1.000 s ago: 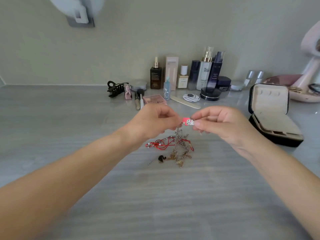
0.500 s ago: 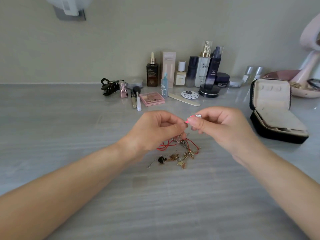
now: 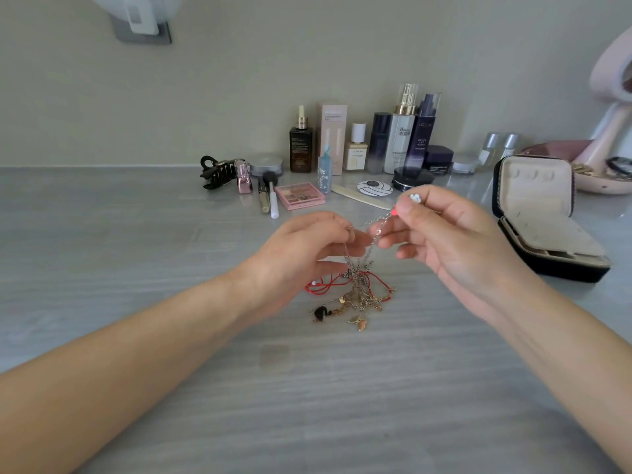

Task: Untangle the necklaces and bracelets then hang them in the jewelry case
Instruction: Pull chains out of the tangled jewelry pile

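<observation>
While raised just above the grey streaked surface (image 3: 102,251), held one silver chain (image 3: 371,223) from two sides. Pinched it with the left hand (image 3: 301,254), thumb against curled fingertips, palm turned inward. Gripped it likewise with the right hand (image 3: 455,241), fingers curled in narrow, with a small white-and-pink charm (image 3: 414,199) poking out above the thumb. Stretched across the short gap between the two hands, then dropped into the tangle (image 3: 359,292) of necklaces and bracelets lying on the surface directly below: gold and silver links, a red cord (image 3: 328,283) looped out to the left, a black pendant (image 3: 320,313) at the near edge. Covered much of the near surface with both bare forearms.

Ended at a plain beige wall (image 3: 307,46) with a grey socket plate (image 3: 143,25) high on the left. Stood open to the right, well apart from the tangle: the black jewelry case (image 3: 533,186), lid upright, beige lining showing. Lined the far edge with a row of cosmetic bottles (image 3: 400,131), then, nearer, a black hair claw (image 3: 217,172), a pink eyeshadow palette (image 3: 300,196) and a pale nail file (image 3: 355,200).
</observation>
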`<state>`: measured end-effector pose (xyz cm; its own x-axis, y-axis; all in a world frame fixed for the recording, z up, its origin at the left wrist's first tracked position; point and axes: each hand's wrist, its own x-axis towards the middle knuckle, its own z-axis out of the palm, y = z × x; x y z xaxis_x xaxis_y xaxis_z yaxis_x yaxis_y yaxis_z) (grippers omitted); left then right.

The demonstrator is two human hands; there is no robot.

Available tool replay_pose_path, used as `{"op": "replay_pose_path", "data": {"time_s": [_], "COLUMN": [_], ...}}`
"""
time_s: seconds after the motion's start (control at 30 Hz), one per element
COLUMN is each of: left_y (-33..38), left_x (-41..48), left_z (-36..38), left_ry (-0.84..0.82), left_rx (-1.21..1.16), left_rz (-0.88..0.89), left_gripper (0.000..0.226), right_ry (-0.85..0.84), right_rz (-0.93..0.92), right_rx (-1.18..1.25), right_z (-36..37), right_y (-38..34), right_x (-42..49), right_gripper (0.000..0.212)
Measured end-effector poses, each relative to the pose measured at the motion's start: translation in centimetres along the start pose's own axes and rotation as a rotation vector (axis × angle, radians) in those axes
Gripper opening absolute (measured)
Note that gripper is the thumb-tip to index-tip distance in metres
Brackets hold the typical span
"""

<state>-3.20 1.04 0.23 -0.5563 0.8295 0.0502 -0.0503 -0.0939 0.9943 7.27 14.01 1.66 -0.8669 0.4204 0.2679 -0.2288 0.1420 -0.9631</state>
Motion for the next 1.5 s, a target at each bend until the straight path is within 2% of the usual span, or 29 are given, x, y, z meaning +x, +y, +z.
{"op": "replay_pose_path", "data": {"time_s": [0.1, 0.2, 0.3, 0.4, 0.57, 0.77, 0.93, 1.27, 1.5], "left_y": [0.1, 0.5, 0.8, 0.7, 1.1, 0.7, -0.3, -0.6, -0.2], "left_x": [-0.2, -0.5, -0.6, -0.6, -0.2, 0.1, -0.1, -0.7, -0.4], "left_z": [-0.2, -0.3, -0.6, -1.0, -1.6, -2.3, -1.6, -0.7, -1.4], "left_ry": [-0.101, -0.181, -0.171, -0.146, -0.025, 0.043, -0.016, -0.205, -0.169], "left_rx": [-0.052, -0.031, -0.042, -0.01, -0.058, 0.001, 0.118, 0.055, 0.02], "left_rz": [-0.004, 0.017, 0.046, 0.056, -0.013, -0.009, -0.014, 0.018, 0.027], "left_gripper": [0.011, 0.017, 0.032, 0.031, 0.05, 0.042, 0.028, 0.031, 0.033], "right_ry": [-0.019, -0.048, -0.039, -0.001, 0.075, 0.039, -0.015, -0.03, 0.08], "right_rz": [-0.036, -0.021, -0.015, -0.039, -0.102, -0.122, -0.135, -0.214, -0.295], "right_rx": [-0.123, -0.139, -0.037, 0.045, 0.03, -0.031, -0.176, -0.486, -0.98], "right_z": [0.1, 0.2, 0.5, 1.0, 1.4, 1.9, 3.2, 4.0, 2.0], "right_y": [-0.9, -2.4, -3.5, -4.7, -7.3, -8.0, -9.0, -11.0, -12.7], "right_x": [0.3, 0.9, 1.8, 2.9, 4.1, 4.7, 5.3, 6.1, 5.6], "right_gripper": [0.013, 0.016, 0.019, 0.022, 0.022, 0.019, 0.017, 0.016, 0.01]}}
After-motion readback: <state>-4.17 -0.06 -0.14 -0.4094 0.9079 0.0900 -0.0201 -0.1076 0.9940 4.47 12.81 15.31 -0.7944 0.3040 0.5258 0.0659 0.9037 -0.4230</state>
